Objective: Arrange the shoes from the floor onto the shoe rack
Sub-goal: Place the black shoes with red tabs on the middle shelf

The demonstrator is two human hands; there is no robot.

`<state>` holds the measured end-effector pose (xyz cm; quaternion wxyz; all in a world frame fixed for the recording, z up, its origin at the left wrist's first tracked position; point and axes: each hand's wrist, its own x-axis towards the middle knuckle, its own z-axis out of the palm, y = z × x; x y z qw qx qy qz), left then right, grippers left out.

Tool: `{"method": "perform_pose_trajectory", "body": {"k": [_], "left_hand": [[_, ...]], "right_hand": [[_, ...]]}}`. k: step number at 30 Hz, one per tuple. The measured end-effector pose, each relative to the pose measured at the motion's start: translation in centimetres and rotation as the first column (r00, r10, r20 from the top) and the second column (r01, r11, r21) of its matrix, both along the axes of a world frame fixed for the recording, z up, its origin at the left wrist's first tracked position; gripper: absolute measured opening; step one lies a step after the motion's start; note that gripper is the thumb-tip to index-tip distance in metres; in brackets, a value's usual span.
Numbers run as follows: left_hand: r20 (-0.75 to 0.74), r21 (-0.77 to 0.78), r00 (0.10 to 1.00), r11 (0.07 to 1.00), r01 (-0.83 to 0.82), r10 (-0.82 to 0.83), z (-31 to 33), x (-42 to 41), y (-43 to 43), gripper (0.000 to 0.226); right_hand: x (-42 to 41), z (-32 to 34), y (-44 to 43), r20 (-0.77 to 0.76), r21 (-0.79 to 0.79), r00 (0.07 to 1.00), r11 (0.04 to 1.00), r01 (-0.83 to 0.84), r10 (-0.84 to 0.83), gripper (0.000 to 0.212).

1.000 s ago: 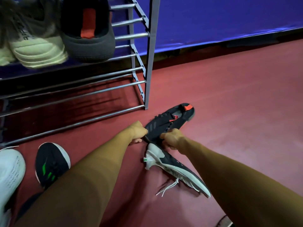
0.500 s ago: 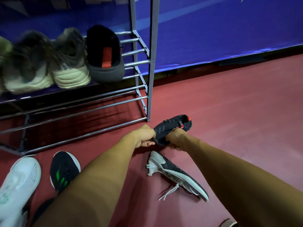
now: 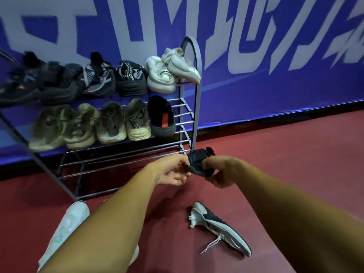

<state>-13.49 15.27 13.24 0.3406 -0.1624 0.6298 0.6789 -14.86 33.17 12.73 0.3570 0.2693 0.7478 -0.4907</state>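
A black shoe with a red heel tab [image 3: 199, 157] is lifted off the floor in front of the rack's right post. My left hand [image 3: 173, 170] pinches its near left edge and my right hand [image 3: 220, 172] grips its right side. The grey metal shoe rack [image 3: 190, 113] stands against the blue wall. Its top shelf carries dark shoes and a white pair [image 3: 167, 71]. The middle shelf carries beige shoes and a matching black shoe with a red insole mark [image 3: 162, 117] at its right end. The two lower shelves [image 3: 118, 164] are bare bars.
On the red floor a grey-and-white sneaker [image 3: 218, 227] lies on its side with loose laces, below my right arm. A white sneaker [image 3: 67, 227] lies at the lower left, partly under my left arm. The blue banner wall [image 3: 275, 66] runs behind.
Both hands have raised the black shoe off the floor and carried it up toward the rack. The camera has tilted up, bringing the rack's upper shelves into view.
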Motion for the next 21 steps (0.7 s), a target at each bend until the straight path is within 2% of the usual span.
{"method": "perform_pose_trajectory", "body": {"k": [4, 6, 7, 9, 12, 14, 17, 21], "left_hand": [[-0.012, 0.054, 1.0, 0.998, 0.021, -0.02, 3.2, 2.4, -0.7, 0.016], [-0.01, 0.08, 0.997, 0.994, 0.075, -0.075, 4.0, 3.4, -1.4, 0.006], [-0.01, 0.098, 0.994, 0.989, 0.109, -0.108, 4.3, 4.0, -2.0, 0.009], [-0.016, 0.111, 0.982, 0.976, 0.187, -0.186, 4.3, 4.7, -3.2, 0.033], [-0.054, 0.06, 0.95, 0.948, 0.312, -0.309, 3.7, 5.4, -4.1, 0.023], [-0.079, 0.058, 0.952, 0.952, 0.3, -0.295, 3.6, 5.8, -4.0, 0.023], [-0.125, 0.149, 0.968, 0.961, 0.234, -0.216, 3.5, 5.7, -3.4, 0.023], [-0.155, 0.137, 0.962, 0.96, 0.245, -0.224, 3.4, 5.9, -3.2, 0.055]], "right_hand": [[1.2, 2.8, -0.3, 0.047, -0.085, 0.993, 0.991, -0.103, 0.107, 0.012], [1.4, 3.9, -0.3, 0.041, -0.099, 0.992, 0.989, -0.114, 0.119, 0.011], [1.6, 4.3, -0.2, 0.039, -0.103, 0.992, 0.988, -0.118, 0.122, 0.011], [2.1, 4.7, 0.2, 0.05, -0.129, 0.989, 0.983, -0.132, 0.139, 0.01], [2.7, 4.7, 0.9, 0.076, -0.202, 0.983, 0.968, -0.149, 0.167, 0.023], [3.0, 4.8, 0.9, 0.089, -0.25, 0.978, 0.955, -0.16, 0.187, 0.03], [2.8, 4.7, 0.9, 0.087, -0.289, 0.983, 0.949, -0.129, 0.16, 0.027], [3.1, 5.0, 1.4, 0.07, -0.322, 0.992, 0.943, -0.078, 0.106, 0.019]]}}
